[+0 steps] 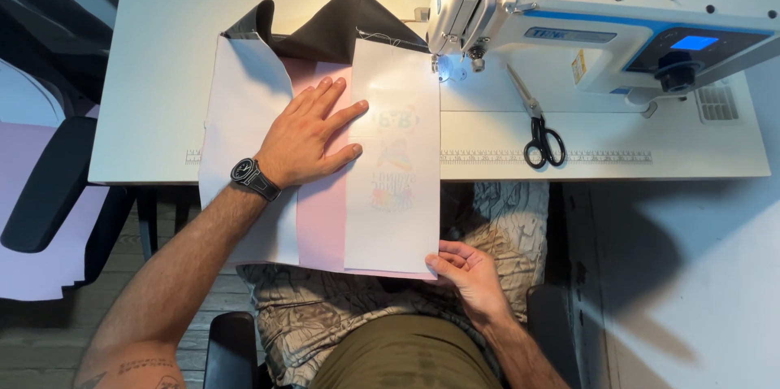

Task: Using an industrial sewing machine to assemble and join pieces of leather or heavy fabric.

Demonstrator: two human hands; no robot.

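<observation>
While the left hand (313, 133) lies flat, fingers spread, on one pink fabric panel (321, 210) between two white fabric strips (394, 161), the right hand (467, 271) pinches the near right corner; one pair of black-handled scissors (538, 133) lies right, near one white sewing machine (601, 15).

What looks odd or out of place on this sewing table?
Little stands out. The scissors lie tidily beside the sewing machine. The fabric panel hangs off the table edge onto the lap, steadied by the left hand and right hand.
</observation>
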